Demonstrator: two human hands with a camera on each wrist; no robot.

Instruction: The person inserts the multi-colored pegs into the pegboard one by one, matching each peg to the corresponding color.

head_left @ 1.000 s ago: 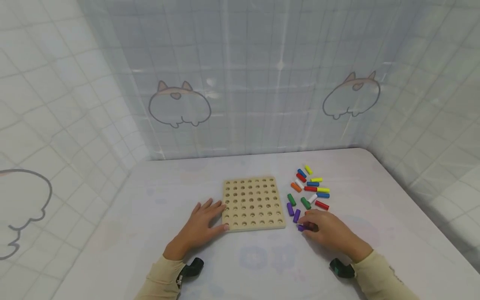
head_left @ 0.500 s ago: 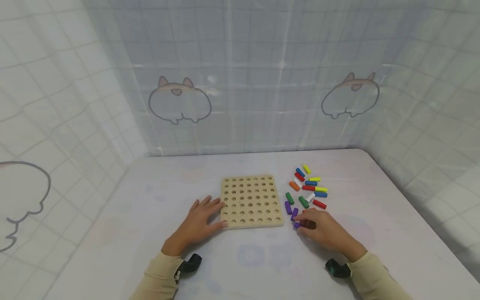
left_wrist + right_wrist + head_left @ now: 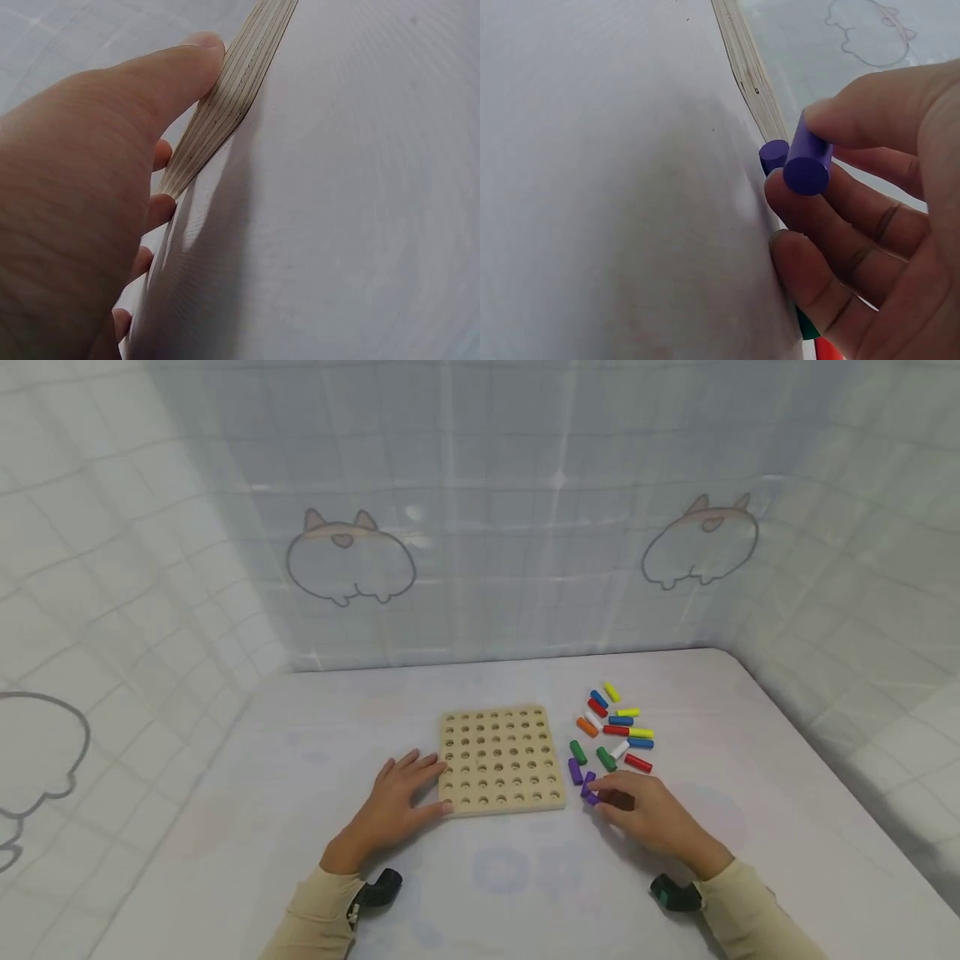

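Head view, left hand [image 3: 397,800]: lies flat on the worktop [image 3: 300,827], fingers spread and straight — the grip is loose and holds nothing; fingertips and thumb touch the left edge of the peg board [image 3: 501,760].
Head view, peg board: pale wood with rows of round holes, lying flat between the two hands.
Head view, right hand [image 3: 651,817]: rests on the worktop just right of the board's near corner, its grip pinching a purple peg [image 3: 592,797] at the fingertips.
Head view, beyond the right grip: two more purple pegs [image 3: 576,771] just past the fingertips, then a loose scatter of coloured pegs [image 3: 619,731] — green, white, red, blue, yellow, orange — farther away from the hand.
Left wrist view, left hand [image 3: 82,202]: thumb straight along the layered edge of the peg board [image 3: 225,105]; the other fingertips show below it, against the same edge.
Right wrist view, right hand [image 3: 877,225]: thumb and fingers pinch the purple peg [image 3: 808,159], round end facing the camera, lifted a little off the worktop [image 3: 615,195].
Right wrist view, past the grip: another purple peg [image 3: 774,156] lies just behind the held one, close to the board's edge; green and red pegs peek out under the fingers.
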